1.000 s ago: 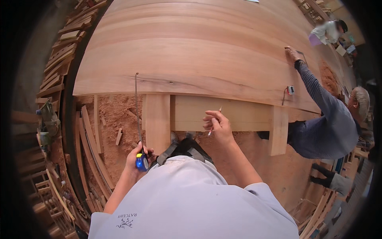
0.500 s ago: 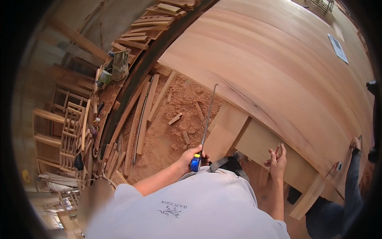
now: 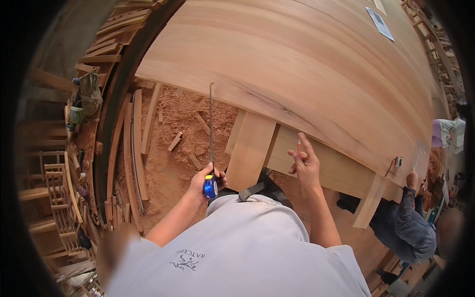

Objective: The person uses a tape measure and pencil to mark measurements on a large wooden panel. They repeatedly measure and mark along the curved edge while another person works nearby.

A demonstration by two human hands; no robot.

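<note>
My left hand (image 3: pixel 198 182) is closed around a blue tape measure (image 3: pixel 211 188) with a yellow button, in front of my waist. Its narrow blade (image 3: pixel 211 123) sticks straight out away from me, the tip reaching the near edge of a large wooden panel (image 3: pixel 277 64). To the right, my right hand (image 3: pixel 308 166) is raised above a pale board (image 3: pixel 326 171) beside the panel's edge. A thin red pencil (image 3: pixel 299 145) sits between its fingers, index finger stretched out. The panel's surface shows a dark knot near my side.
A co-worker (image 3: pixel 405 235) in dark clothing leans at the panel's right end, near another tape measure (image 3: pixel 398 162). Wood shavings and offcuts (image 3: pixel 175 141) cover the floor. Timber strips (image 3: pixel 128 158) and chair frames (image 3: pixel 59 198) stand left. A paper sheet (image 3: pixel 380 24) lies on the panel.
The whole view has swung right, showing more of the co-worker. My right hand is a little nearer the panel's edge. The tape blade's tip has shifted left along that edge.
</note>
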